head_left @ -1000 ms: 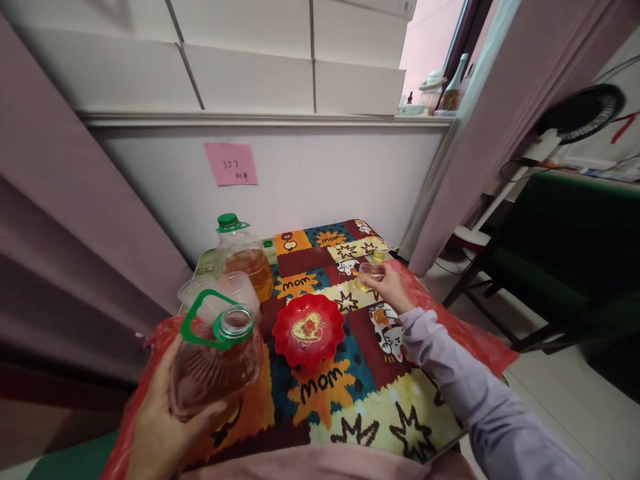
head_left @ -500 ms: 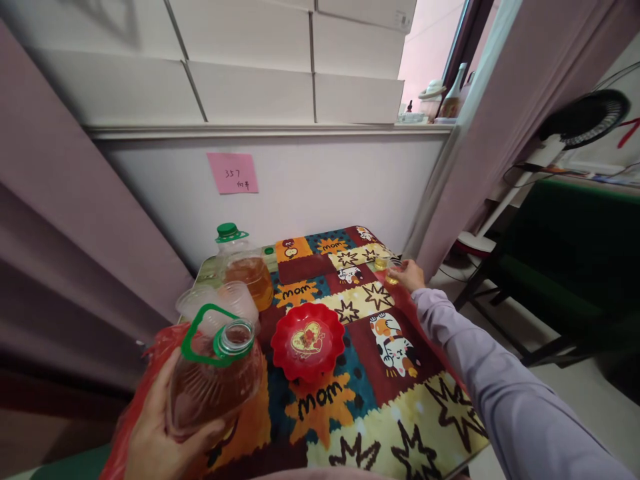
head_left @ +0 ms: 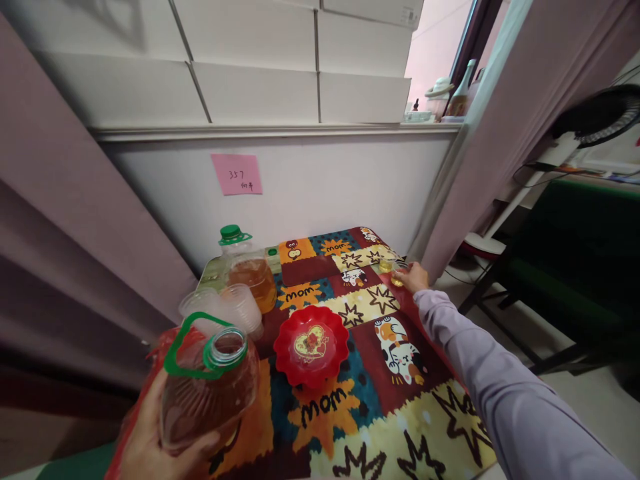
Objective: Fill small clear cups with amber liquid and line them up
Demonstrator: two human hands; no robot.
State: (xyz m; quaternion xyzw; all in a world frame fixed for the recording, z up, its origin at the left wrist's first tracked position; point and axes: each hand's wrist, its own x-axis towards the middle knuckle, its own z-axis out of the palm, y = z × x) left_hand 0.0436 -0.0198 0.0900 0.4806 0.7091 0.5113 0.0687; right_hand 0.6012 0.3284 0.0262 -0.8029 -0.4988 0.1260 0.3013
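Right hand [head_left: 416, 279]: fingertips clamped on a cup [head_left: 397, 281], thin, clear, yellow liquid low inside. Over the last 1 s it went outward to the table's [head_left: 306, 272] right edge, near the far corner; 2 filled cups now paired there, counting its neighbour [head_left: 385, 265].

Left hand [head_left: 156, 443]: fingers and thumb clamped round an uncapped jug [head_left: 210, 407], ribbed clear plastic, green handle, near left corner.

Bowl [head_left: 311, 360]: red, glossy, scalloped, mid-table. Nested cups [head_left: 245, 308], capped jug [head_left: 254, 283]: left edge.

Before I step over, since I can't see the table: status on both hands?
Left hand gripping open bottle. Right hand on small cup at far right, another cup beside it. Red bowl between hands.
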